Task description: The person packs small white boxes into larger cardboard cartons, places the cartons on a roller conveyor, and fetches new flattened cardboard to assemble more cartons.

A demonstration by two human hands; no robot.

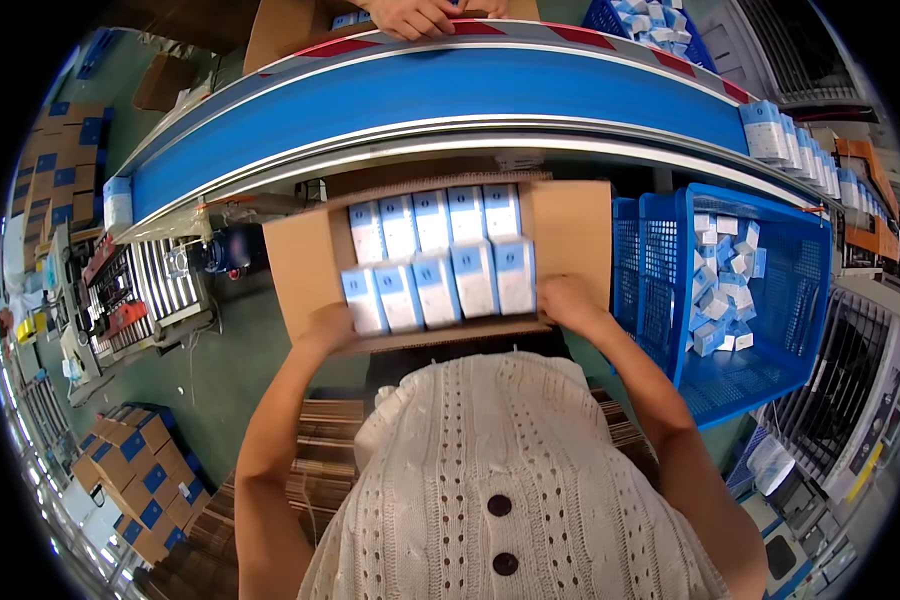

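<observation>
An open cardboard carton [570,230] stands in front of me, below the conveyor. Inside it stand two rows of small white-and-blue boxes [432,220]. The near row of boxes [440,285] is squeezed between my hands. My left hand [327,328] presses against the left end of that row. My right hand [562,300] presses against its right end. The near row is slightly blurred.
A blue conveyor belt [440,95] curves across the top; another person's hands [420,15] rest on a carton beyond it. A blue plastic crate [760,370] at my right holds several loose small boxes [722,290]. Flat cartons [135,465] are stacked at lower left.
</observation>
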